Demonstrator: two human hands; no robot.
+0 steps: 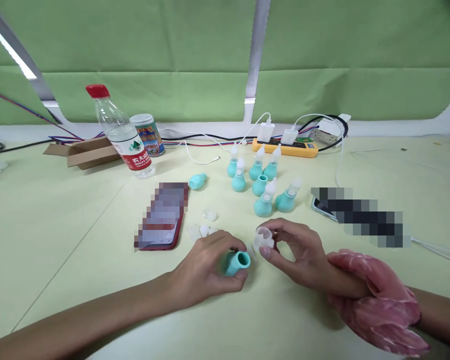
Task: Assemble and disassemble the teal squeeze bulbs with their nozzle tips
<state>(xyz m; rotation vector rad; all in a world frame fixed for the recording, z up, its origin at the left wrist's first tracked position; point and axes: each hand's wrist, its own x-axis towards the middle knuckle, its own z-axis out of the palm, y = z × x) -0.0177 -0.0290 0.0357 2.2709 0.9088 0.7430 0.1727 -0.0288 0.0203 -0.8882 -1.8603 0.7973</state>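
Observation:
My left hand (213, 265) is closed around a teal rubber bulb (232, 264), its round open neck turned toward my right hand. Between thumb and fingers my right hand (298, 250) grips a small translucent plastic piece (263, 239), ring-shaped at its upper end. The two parts are a short way apart. Behind the hands stand several teal bulbs with clear tips (263, 204), and among them one bulb without a tip (260, 185). Another teal bulb (197, 181) lies on its side to the left. Loose translucent pieces (204, 230) lie beyond my left hand, which partly hides them.
A phone (163, 220) lies left, another phone (324, 207) right. Farther back are a water bottle (127, 145), a can (148, 135), a cardboard box (92, 154) and a yellow power strip (285, 147) with chargers and cables. A pink scrunchie (378, 300) circles my right wrist.

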